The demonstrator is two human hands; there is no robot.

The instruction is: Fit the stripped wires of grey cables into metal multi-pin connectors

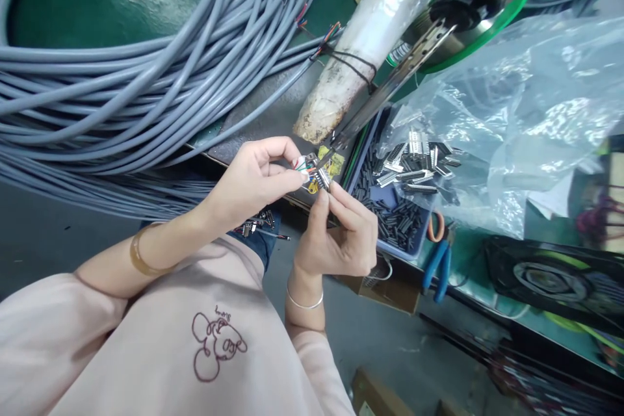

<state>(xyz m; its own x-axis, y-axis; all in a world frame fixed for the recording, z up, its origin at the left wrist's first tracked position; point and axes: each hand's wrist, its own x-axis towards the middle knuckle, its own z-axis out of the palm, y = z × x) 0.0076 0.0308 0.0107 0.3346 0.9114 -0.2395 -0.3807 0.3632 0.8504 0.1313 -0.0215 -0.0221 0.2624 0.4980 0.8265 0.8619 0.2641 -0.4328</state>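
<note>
My left hand (pixel 258 172) is closed in a pinch on the stripped end of a cable, whose thin coloured wires (pixel 308 169) fan out beyond the fingertips. Between the thumb and fingers of my right hand (pixel 338 231) is a small metal multi-pin connector (pixel 322 178). The wires and the connector meet closely; whether they are joined I cannot tell. Right above them comes down the dark tip of a soldering iron (pixel 373 104), slanting from the upper right. Behind the connector lies a yellow piece (pixel 331 161), partly hidden.
Grey cable coils (pixel 160 97) cover the left of the bench. A blue tray (pixel 412 250) of black parts and metal connectors (pixel 419 162) stands at right, beside a plastic bag (pixel 517 110). Blue-handled pliers (pixel 439 266), a solder spool (pixel 458 13) and a plastic-wrapped tube (pixel 361 45) are nearby.
</note>
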